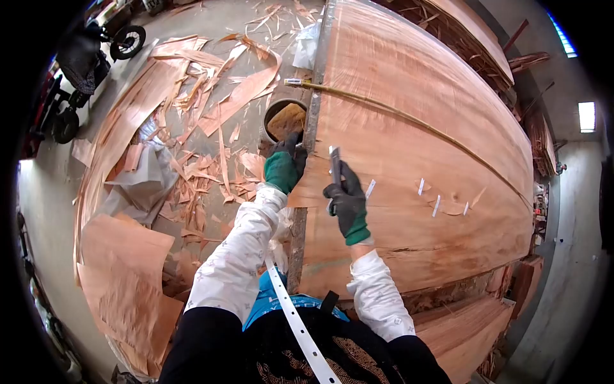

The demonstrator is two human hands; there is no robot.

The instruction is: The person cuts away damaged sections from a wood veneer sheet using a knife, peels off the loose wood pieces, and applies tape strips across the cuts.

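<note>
My left hand (286,165), in a dark glove with a green cuff, is at the near rim of a round container (268,121) holding a brown block (287,121). Its fingers are partly hidden, and whether they grip anything is unclear. My right hand (347,201), gloved the same way, is closed around a flat, grey tool (335,163) that points away from me above the large wood veneer sheet (396,153). Short white strips (436,206) lie on the sheet to the right of my right hand.
A long thin stick (409,117) with a pale end crosses the sheet. Torn veneer scraps (240,96) and a plastic sheet (144,179) lie on the floor at left. Stacked veneer (473,32) stands beyond the sheet. A motorbike (80,70) is at upper left.
</note>
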